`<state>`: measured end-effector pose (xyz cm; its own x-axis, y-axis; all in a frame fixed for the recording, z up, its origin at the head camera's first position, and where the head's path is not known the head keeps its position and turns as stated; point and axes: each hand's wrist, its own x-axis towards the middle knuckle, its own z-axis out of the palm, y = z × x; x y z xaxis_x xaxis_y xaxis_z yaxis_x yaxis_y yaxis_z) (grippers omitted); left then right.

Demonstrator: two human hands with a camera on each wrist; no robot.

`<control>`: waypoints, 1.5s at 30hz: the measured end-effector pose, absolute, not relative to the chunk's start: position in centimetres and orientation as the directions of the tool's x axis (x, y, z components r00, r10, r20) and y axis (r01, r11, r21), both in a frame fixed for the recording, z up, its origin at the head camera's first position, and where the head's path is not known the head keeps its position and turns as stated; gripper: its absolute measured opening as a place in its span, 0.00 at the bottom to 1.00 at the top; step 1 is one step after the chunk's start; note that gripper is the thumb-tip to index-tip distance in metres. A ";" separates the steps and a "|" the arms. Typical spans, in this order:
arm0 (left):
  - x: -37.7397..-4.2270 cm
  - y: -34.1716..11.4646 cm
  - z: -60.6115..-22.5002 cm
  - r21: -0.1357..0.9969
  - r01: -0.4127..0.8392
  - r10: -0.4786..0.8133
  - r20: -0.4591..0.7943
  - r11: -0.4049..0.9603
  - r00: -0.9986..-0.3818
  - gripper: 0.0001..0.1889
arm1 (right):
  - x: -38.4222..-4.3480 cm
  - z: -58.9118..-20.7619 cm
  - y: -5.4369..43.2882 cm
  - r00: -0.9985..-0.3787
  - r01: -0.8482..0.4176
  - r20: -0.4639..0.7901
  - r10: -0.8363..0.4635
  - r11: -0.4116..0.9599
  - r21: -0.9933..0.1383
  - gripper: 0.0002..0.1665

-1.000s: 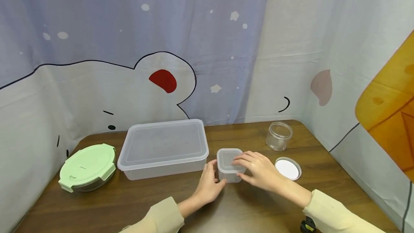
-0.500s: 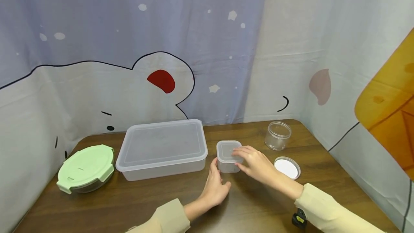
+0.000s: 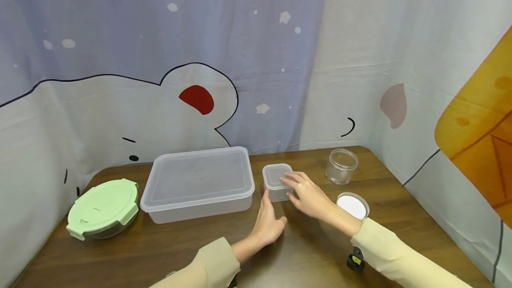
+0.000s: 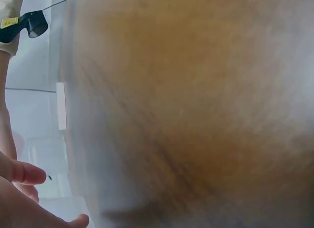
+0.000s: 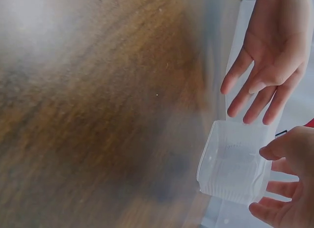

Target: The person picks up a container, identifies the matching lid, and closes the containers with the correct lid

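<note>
A small square translucent plastic food container (image 3: 276,181) with its lid on stands on the table, beside the large box. My right hand (image 3: 308,195) touches it from the right, fingers loosely extended over the lid and thumb at the front edge. At the container's front left, my left hand (image 3: 269,222) reaches with straight fingers; its fingertips meet or nearly meet the wall. In the right wrist view the container (image 5: 233,161) lies between the left hand (image 5: 277,46) and the right hand (image 5: 292,179). Neither hand curls round it. The left wrist view shows mostly table.
Left of the container stands a large lidded translucent box (image 3: 198,179). A round glass bowl with a green clip lid (image 3: 103,208) is at far left. On the right are a clear jar (image 3: 341,168) and a white round lid (image 3: 353,206). A patterned curtain (image 3: 272,57) hangs behind the table.
The small container has slid away from the person, toward the back of the table. Both hands have moved forward with it, and the left hand's thumb has come away from its front.
</note>
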<state>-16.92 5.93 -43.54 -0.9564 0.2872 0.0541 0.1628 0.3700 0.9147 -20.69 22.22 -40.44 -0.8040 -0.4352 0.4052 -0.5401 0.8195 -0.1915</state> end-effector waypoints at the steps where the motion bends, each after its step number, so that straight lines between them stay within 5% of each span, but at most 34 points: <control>1: -17.1 6.0 -43.6 0.914 0.161 0.284 0.052 0.373 -0.957 0.48 | -20.8 -40.4 22.2 -0.806 -0.540 0.400 -0.437 0.819 -0.194 0.26; 21: -18.9 5.4 -43.5 0.897 0.154 0.314 0.018 0.414 -0.949 0.49 | -21.6 -39.9 23.7 -0.829 -0.542 0.342 -0.442 0.786 -0.298 0.34; 33: -17.9 5.4 -43.0 0.886 0.180 0.358 0.017 0.428 -0.934 0.40 | -23.1 -38.9 29.5 -0.749 -0.472 0.620 -0.235 0.845 -0.250 0.45; 45: -18.1 5.9 -43.3 0.889 0.266 0.379 0.115 0.373 -0.918 0.33 | -25.1 -40.6 35.7 -0.843 -0.193 0.531 0.082 0.876 -0.443 0.59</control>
